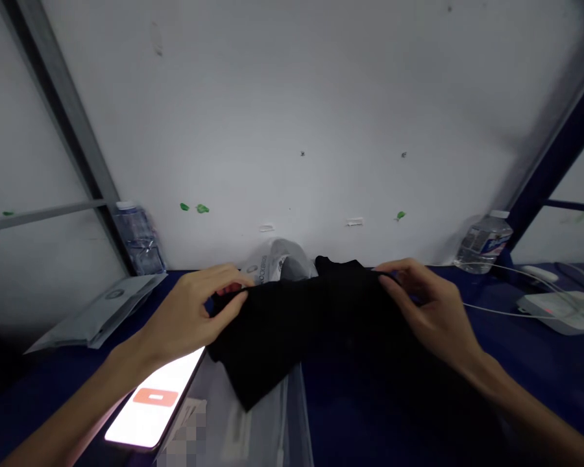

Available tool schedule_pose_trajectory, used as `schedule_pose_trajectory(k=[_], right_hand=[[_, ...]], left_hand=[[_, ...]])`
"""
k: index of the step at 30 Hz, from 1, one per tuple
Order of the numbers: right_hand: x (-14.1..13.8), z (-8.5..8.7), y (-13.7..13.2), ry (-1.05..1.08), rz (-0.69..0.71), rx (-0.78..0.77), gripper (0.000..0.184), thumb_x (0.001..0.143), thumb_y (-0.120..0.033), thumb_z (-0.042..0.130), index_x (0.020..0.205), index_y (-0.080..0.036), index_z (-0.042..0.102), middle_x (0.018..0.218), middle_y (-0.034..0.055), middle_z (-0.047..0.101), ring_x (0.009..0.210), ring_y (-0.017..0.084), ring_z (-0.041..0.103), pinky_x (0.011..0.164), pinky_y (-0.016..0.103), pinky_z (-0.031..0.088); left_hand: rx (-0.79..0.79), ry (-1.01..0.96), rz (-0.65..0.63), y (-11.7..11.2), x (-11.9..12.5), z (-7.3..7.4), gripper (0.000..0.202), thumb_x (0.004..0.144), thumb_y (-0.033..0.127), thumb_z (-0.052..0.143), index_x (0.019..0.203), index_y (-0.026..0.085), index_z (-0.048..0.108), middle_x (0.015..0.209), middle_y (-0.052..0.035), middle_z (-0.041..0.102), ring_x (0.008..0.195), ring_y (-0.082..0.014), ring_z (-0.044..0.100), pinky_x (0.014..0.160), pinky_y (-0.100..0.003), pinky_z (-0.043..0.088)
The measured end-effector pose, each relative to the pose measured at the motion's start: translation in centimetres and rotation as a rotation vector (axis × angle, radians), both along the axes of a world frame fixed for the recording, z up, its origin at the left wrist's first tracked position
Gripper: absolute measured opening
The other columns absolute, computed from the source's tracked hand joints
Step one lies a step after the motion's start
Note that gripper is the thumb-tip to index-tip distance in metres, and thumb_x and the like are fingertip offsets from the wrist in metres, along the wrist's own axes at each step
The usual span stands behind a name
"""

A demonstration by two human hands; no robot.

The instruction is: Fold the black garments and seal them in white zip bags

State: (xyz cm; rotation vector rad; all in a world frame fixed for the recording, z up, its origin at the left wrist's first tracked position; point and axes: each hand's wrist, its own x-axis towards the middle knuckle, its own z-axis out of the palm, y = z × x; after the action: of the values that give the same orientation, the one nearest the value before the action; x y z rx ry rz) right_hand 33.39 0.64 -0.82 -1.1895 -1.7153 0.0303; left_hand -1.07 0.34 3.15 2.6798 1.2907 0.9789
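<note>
A black piece of fabric (292, 318), perhaps a garment, stretches between my two hands. On its left end, my left hand (211, 301) pinches the upper edge between thumb and fingers. The right end is pinched the same way by my right hand (421, 301). One dark corner hangs down at the lower left over a clear plastic bag (267, 428). Much of the cloth on the right merges with shadow, so its full shape cannot be made out. Behind the fabric stands a translucent printed plastic bag (289, 256), partly hidden.
A lit phone (158, 402) lies below my left wrist. Flat grey packages (104, 308) rest at the left. Water bottles stand at the back left (141, 237) and back right (484, 241). A white power strip (564, 308) with cables sits on the blue table (496, 350), against a white wall.
</note>
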Motion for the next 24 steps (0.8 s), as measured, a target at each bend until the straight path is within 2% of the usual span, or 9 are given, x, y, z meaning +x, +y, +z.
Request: schedule_pose_trajectory(k=[3, 5, 8, 10, 12, 14, 16, 20, 24], right_hand=[[0.5, 0.8, -0.6, -0.009, 0.093, 0.009, 0.018, 0.093, -0.041, 0.058, 0.090, -0.024, 0.065, 0.079, 0.0037, 0.065, 0.066, 0.018, 0.058, 0.059, 0.031, 0.046], [0.6, 1.2, -0.8, -0.110, 0.180, -0.119, 0.029, 0.094, -0.045, 0.055, 0.076, -0.023, 0.064, 0.065, 0.0014, 0.061, 0.056, 0.016, 0.054, 0.052, 0.029, 0.042], [0.1, 1.0, -0.7, -0.264, 0.187, -0.261, 0.034, 0.094, -0.049, 0.055, 0.075, -0.023, 0.066, 0.060, -0.0006, 0.059, 0.048, 0.013, 0.049, 0.045, 0.027, 0.037], [-0.3, 0.4, -0.4, -0.367, 0.154, -0.269, 0.027, 0.090, -0.050, 0.060, 0.088, -0.024, 0.070, 0.076, 0.0016, 0.068, 0.053, 0.014, 0.054, 0.049, 0.027, 0.042], [-0.5, -0.6, 0.0, -0.487, 0.128, -0.274, 0.029, 0.085, -0.049, 0.067, 0.102, -0.025, 0.070, 0.094, 0.0042, 0.072, 0.064, 0.018, 0.063, 0.056, 0.030, 0.049], [-0.6, -1.6, 0.3, -0.590, 0.099, -0.284, 0.036, 0.080, -0.045, 0.073, 0.109, -0.025, 0.070, 0.101, 0.0058, 0.072, 0.074, 0.023, 0.068, 0.063, 0.035, 0.052], [-0.7, -2.4, 0.5, -0.658, 0.082, -0.307, 0.030, 0.078, -0.037, 0.075, 0.104, -0.024, 0.071, 0.098, 0.0058, 0.073, 0.077, 0.025, 0.069, 0.064, 0.036, 0.053], [-0.8, -2.6, 0.5, -0.674, 0.111, -0.348, 0.006, 0.082, -0.028, 0.070, 0.082, -0.023, 0.068, 0.080, 0.0032, 0.071, 0.070, 0.022, 0.067, 0.059, 0.033, 0.049], [-0.8, -1.3, 0.1, -0.548, 0.166, -0.304, 0.013, 0.089, -0.034, 0.064, 0.082, -0.023, 0.063, 0.077, 0.0013, 0.068, 0.066, 0.018, 0.063, 0.059, 0.030, 0.046]], left_hand=[[-0.040, -0.024, -0.170, -0.8, 0.1, 0.6, 0.012, 0.090, 0.025, 0.054, 0.090, 0.025, 0.066, 0.082, 0.0000, 0.067, 0.066, -0.0140, 0.058, 0.062, -0.028, 0.048], [-0.174, 0.056, -0.219, -1.0, 0.3, 0.6, 0.011, 0.089, 0.027, 0.056, 0.089, 0.024, 0.067, 0.081, 0.0000, 0.067, 0.060, -0.0124, 0.055, 0.055, -0.026, 0.046], [-0.226, 0.182, -0.085, -0.4, 0.7, 0.0, 0.016, 0.092, 0.032, 0.053, 0.094, 0.024, 0.067, 0.082, 0.0001, 0.067, 0.059, -0.0128, 0.056, 0.056, -0.026, 0.045], [-0.168, 0.257, 0.017, 0.3, 0.6, -1.0, 0.018, 0.092, 0.031, 0.050, 0.099, 0.026, 0.067, 0.083, 0.0008, 0.068, 0.059, -0.0141, 0.057, 0.058, -0.029, 0.044], [-0.178, 0.355, 0.029, 1.0, 0.2, -2.1, 0.019, 0.090, 0.029, 0.052, 0.102, 0.027, 0.067, 0.090, 0.0001, 0.070, 0.063, -0.0167, 0.061, 0.063, -0.031, 0.045], [-0.205, 0.408, 0.049, 1.4, -0.3, -3.3, 0.022, 0.089, 0.029, 0.054, 0.107, 0.028, 0.067, 0.101, -0.0021, 0.071, 0.073, -0.0211, 0.066, 0.066, -0.033, 0.045], [-0.241, 0.424, 0.060, 1.6, -0.7, -4.3, 0.025, 0.087, 0.031, 0.057, 0.109, 0.027, 0.068, 0.100, -0.0040, 0.072, 0.080, -0.0246, 0.068, 0.068, -0.034, 0.045], [-0.317, 0.428, 0.047, 1.9, -1.1, -5.2, 0.018, 0.086, 0.032, 0.057, 0.098, 0.025, 0.069, 0.081, -0.0023, 0.069, 0.074, -0.0228, 0.066, 0.064, -0.033, 0.043], [-0.317, 0.416, 0.041, 1.9, -1.1, -5.0, 0.016, 0.087, 0.030, 0.057, 0.098, 0.025, 0.067, 0.088, -0.0021, 0.068, 0.076, -0.0223, 0.065, 0.066, -0.033, 0.043]])
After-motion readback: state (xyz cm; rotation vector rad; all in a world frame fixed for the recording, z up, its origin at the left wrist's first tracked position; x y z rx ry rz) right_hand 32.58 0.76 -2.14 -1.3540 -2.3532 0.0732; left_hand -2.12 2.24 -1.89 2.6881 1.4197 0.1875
